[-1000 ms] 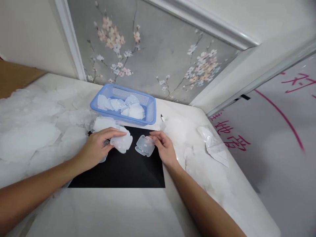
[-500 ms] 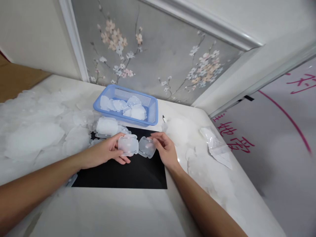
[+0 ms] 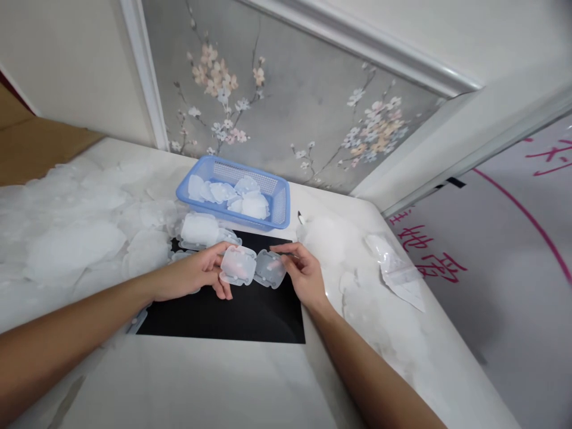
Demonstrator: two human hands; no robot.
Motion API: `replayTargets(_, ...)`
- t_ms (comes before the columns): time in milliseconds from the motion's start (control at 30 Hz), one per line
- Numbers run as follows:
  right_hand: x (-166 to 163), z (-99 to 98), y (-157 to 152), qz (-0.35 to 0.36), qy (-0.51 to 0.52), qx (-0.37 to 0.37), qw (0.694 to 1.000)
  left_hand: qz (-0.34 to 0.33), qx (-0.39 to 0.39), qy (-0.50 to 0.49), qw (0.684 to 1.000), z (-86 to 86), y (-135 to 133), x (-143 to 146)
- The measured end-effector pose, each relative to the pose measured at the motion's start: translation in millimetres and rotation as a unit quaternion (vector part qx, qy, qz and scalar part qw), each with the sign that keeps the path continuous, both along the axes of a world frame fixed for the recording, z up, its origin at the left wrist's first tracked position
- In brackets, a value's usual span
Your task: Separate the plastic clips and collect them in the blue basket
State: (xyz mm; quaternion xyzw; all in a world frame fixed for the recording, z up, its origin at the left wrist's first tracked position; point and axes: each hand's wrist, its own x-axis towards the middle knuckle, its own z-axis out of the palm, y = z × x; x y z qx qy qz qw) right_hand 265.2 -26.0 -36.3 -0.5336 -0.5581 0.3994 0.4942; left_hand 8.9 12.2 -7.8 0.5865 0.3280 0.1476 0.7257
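Note:
Above a black sheet (image 3: 223,319), my left hand (image 3: 210,271) is closed on a frosted, rounded translucent plastic piece (image 3: 239,266) with notched edges; whether it is one piece or a thin stack I cannot tell. Just to its right, my right hand (image 3: 304,271) pinches a clearer translucent piece (image 3: 270,269) by its right side, between thumb and fingers. Small round dots mark this piece. The two pieces are side by side, their near edges almost meeting. Behind my left hand, a stack of similar pieces (image 3: 199,229) lies at the sheet's back left edge.
A blue plastic basket (image 3: 232,218) holding several pale pieces stands behind the sheet. Heaps of translucent pieces (image 3: 75,238) cover the table's left side, and another pile (image 3: 326,238) lies right. A clear bag (image 3: 397,274) and a pen (image 3: 300,218) are at right. A flowered panel (image 3: 286,89) rises behind.
The view has shifted slightly, so the scene sits a little further right. My left hand's piece has tilted. Both hands keep their pieces, and the basket's contents look the same.

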Motion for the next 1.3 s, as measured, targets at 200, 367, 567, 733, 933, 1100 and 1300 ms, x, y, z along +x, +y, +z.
replayTargets(200,4,0.5,0,0.051,0.004,0.052,0.997,0.003,0.009,0.001,1.000,-2.5,0,-1)
replayTargets(367,10,3.3,1,0.109,-0.141,0.124,0.976,0.014,0.018,0.024,0.999,3.3,-3,2)
replayTargets(567,11,7.5,0,0.163,-0.190,0.118,0.961,0.067,0.110,0.046,0.991,2.9,-13,8)
replayTargets(733,1,15.6,-4,0.083,0.026,-0.041,0.995,0.123,0.277,0.127,0.944,14.5,-26,14)
replayTargets(933,-2,15.7,-2,0.100,0.356,-0.224,0.902,0.237,0.311,0.067,0.918,21.3,-24,12)
replayTargets(1100,-3,18.8,0,0.126,0.404,-0.259,0.868,0.235,0.017,0.013,0.972,10.8,-19,13)
replayTargets(1300,-4,18.4,-1,0.126,0.381,-0.246,0.882,0.244,-0.109,-0.049,0.962,10.0,-15,11)
